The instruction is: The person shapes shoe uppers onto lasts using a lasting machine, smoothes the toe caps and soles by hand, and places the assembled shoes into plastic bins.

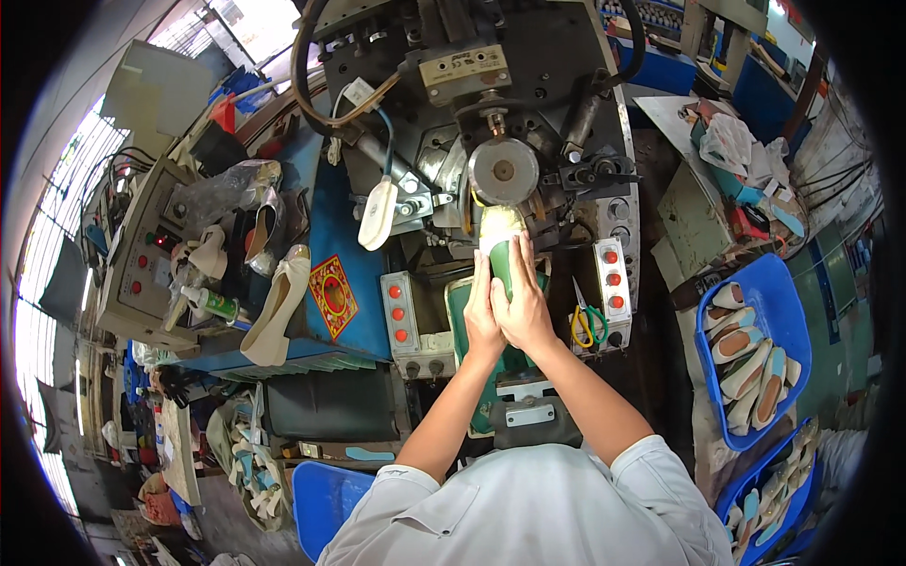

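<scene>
Between my two hands is a green shoe last [500, 268] with a pale, brightly lit upper [500, 224] over its toe end. My left hand [483, 319] presses flat fingers along its left side. Along the other side lies my right hand [526, 311], its fingers stretched forward and its thumb across the back of the last. The toe end sits at the middle of a shoe machine [453, 108], just below a round metal press head [504, 172]. Whether the head touches it, I cannot tell.
Red-button panels [400, 311] flank my hands, and scissors [588, 325] lie by the right one. A cream sole-shaped pad [377, 215] hangs left of the press. Finished-looking shoes [279, 307] rest on the blue cabinet. Blue baskets [795, 292] of shoes stand at right.
</scene>
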